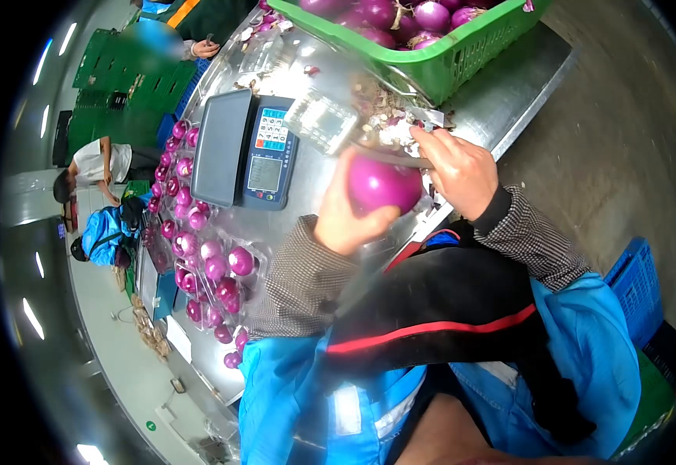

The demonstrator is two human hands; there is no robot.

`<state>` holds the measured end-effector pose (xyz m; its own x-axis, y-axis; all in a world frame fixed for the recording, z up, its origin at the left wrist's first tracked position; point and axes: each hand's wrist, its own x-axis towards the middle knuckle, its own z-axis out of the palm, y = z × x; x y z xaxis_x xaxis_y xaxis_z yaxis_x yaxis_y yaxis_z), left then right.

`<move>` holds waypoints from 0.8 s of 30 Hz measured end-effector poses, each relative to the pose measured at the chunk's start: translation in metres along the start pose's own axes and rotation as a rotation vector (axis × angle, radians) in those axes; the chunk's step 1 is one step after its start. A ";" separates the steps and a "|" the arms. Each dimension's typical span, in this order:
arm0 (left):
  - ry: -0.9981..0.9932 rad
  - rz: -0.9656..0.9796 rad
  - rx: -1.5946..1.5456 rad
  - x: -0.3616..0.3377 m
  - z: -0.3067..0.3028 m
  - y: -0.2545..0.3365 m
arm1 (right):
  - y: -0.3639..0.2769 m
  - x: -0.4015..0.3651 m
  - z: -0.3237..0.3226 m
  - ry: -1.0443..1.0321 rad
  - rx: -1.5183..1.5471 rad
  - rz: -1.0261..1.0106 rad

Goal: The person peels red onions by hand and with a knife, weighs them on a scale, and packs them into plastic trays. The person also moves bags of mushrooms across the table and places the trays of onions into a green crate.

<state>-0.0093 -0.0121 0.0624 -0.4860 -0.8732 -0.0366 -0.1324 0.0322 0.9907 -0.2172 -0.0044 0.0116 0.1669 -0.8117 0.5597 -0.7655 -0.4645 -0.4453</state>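
A large peeled purple onion (385, 184) rests in my left hand (346, 213), with the fingers wrapped round its side and the thumb across its lower edge. My right hand (462, 170) is closed on the handle end of a knife (392, 157), whose blade lies across the top of the onion. Both hands are over the near edge of the metal table (508, 97). Loose onion skins (396, 128) are scattered just beyond them.
A green crate (462, 66) of purple onions stands at the table's far end. A digital scale (264, 155) and clear plastic trays (322, 120) lie left of my hands. Rows of packed onions (214, 267) sit further left. Other people (101, 232) are in the background.
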 end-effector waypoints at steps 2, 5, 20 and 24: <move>0.030 0.058 0.016 0.002 0.008 -0.004 | 0.002 0.000 -0.003 -0.056 -0.017 0.051; 0.189 0.098 0.128 0.009 0.007 -0.005 | 0.015 -0.016 0.000 -0.038 0.096 0.124; 0.193 0.230 0.819 0.025 0.002 -0.021 | -0.007 -0.003 -0.014 -0.447 1.037 0.258; 0.158 0.188 0.737 0.022 -0.003 -0.027 | 0.002 0.001 -0.010 -0.269 0.999 0.491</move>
<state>-0.0142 -0.0335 0.0351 -0.4360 -0.8780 0.1974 -0.6269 0.4538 0.6333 -0.2246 -0.0020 0.0185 0.2058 -0.9769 0.0583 0.0309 -0.0531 -0.9981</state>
